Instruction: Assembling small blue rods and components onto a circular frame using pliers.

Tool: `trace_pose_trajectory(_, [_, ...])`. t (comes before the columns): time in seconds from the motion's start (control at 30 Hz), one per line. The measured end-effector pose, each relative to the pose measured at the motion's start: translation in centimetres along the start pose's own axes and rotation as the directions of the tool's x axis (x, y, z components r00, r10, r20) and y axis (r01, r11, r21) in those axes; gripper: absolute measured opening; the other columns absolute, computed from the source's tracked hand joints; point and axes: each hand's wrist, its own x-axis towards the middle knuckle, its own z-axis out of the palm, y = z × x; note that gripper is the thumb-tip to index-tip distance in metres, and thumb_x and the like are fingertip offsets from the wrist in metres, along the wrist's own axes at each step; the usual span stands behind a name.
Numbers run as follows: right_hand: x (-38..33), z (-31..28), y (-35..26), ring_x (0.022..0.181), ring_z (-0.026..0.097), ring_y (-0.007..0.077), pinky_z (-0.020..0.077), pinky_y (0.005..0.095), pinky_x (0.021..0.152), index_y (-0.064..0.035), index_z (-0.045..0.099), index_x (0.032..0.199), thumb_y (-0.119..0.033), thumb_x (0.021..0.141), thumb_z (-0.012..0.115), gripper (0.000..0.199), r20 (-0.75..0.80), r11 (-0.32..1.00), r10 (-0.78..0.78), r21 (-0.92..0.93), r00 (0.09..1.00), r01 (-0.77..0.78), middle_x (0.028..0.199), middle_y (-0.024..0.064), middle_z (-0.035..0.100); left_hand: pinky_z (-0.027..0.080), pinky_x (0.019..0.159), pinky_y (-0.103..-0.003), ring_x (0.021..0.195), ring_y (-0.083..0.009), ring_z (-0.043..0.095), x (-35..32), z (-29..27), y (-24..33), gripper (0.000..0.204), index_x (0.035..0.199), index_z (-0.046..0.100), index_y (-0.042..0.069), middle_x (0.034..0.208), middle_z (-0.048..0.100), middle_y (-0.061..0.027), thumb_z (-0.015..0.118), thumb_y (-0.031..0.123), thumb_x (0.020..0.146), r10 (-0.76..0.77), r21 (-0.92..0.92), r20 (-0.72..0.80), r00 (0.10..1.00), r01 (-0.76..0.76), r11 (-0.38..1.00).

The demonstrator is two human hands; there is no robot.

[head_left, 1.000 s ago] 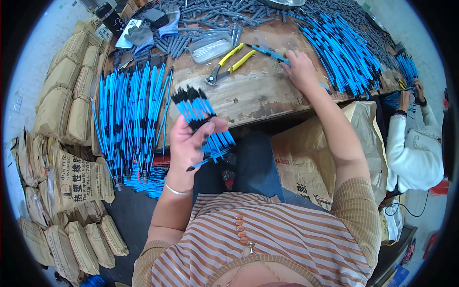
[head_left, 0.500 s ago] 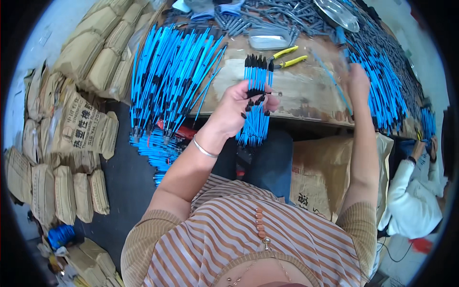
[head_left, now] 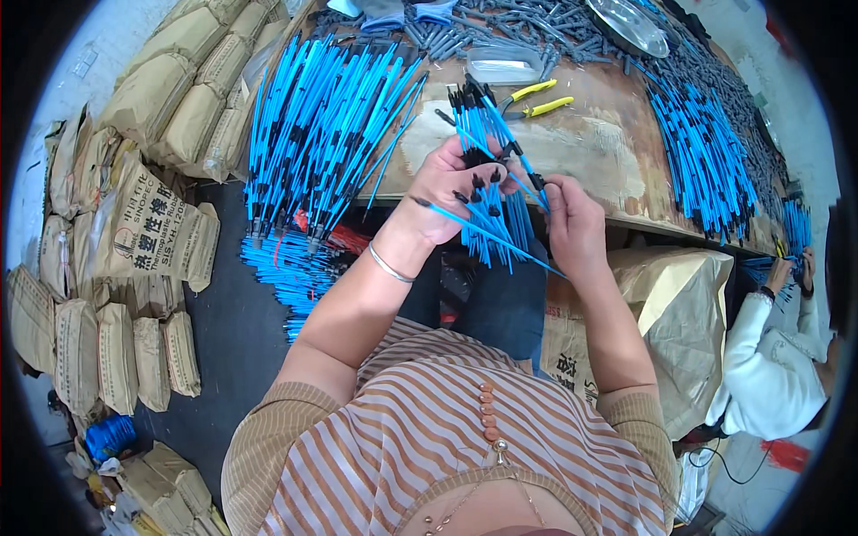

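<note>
Blue rods with black fittings make up the bundle (head_left: 503,228), which is located in front of the person, at the near edge of the counter (head_left: 594,152). Left hand (head_left: 444,183): grasping, with its fingers closed round the middle of the bundle. Right hand (head_left: 576,219): grasping, with thumb and fingers pinching the lower end of a blue-and-black piece (head_left: 526,168).

Governing relation: the bundle lies to the left of the right hand, its long axis running roughly away from the person. The pinched piece slants across the gap between the hands, its far end leaning left to the bundle's black tips and its near end lying to the right. The two axes therefore converge at the far end and spread toward the person. Whether the piece touches the bundle there cannot be determined. The left hand is the nearer to the bundle's middle.

Also noted: one thin rod (head_left: 451,215) slants below the left hand, its near end just beside the right hand. Yellow-handled pliers (head_left: 547,107) lie beyond the bundle, near a clear tray (head_left: 503,70). Blue rods are heaped at left (head_left: 326,134) and right (head_left: 702,152).
</note>
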Motion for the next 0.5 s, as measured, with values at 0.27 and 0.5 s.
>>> trace_pose_trajectory(0.27, [-1.8, 1.9, -1.9, 0.057, 0.050, 0.0192, 0.0422, 0.0305, 0.056, -0.0008, 0.058, 0.097, -0.005, 0.090, 0.052, 0.011, 0.031, 0.952, 0.206, 0.224, 0.978, -0.208, 0.071, 0.0070, 0.058, 0.053, 0.078, -0.035, 0.086, -0.0283, 0.066, -1.1, 0.1, 0.0, 0.030, 0.108, 0.059, 0.004, 0.095, 0.066, -0.0183, 0.062, -0.004, 0.079, 0.060, -0.081, 0.058, 0.997, -0.056, 0.995])
trace_pose_trajectory(0.5, [-4.4, 1.0, -2.1, 0.064, 0.055, 0.0170, 0.0453, 0.0273, 0.062, 0.0008, 0.061, 0.098, -0.005, 0.088, 0.054, 0.014, 0.419, 0.967, 0.016, 0.225, 0.908, -0.121, 0.081, 0.0068, 0.064, 0.052, 0.079, -0.031, 0.086, -0.0247, 0.066, -6.2, 1.2, 0.2, 0.026, 0.106, 0.060, 0.003, 0.096, 0.067, -0.0174, 0.061, -0.004, 0.081, -0.008, 0.241, -0.031, 0.999, 0.015, 0.970])
